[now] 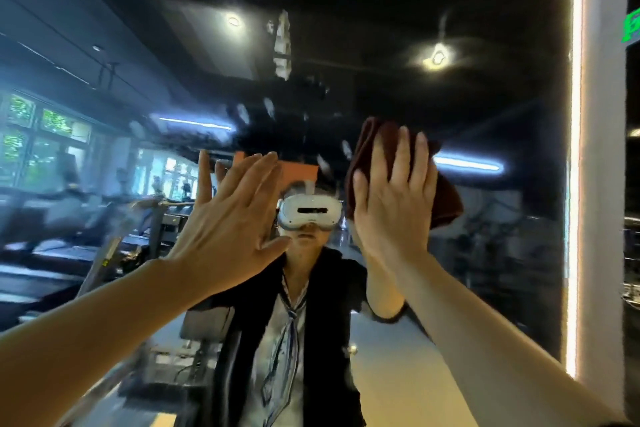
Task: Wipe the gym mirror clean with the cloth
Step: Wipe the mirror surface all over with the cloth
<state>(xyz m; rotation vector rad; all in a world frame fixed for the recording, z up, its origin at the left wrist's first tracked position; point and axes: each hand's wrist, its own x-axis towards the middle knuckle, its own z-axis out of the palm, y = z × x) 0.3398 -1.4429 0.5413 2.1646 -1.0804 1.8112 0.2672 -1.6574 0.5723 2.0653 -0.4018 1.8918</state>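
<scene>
cloth (pixel 446 191) under flat right hand (pixel 394 204) on mirror (pixel 485 97), left hand (pixel 228 218) beside

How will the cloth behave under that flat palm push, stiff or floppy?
Likely floppy: the cloth bunches in folds and droops past the right hand. Probably light, since straight fingers alone pin it to the mirror. It may slip if pressure eases.
</scene>
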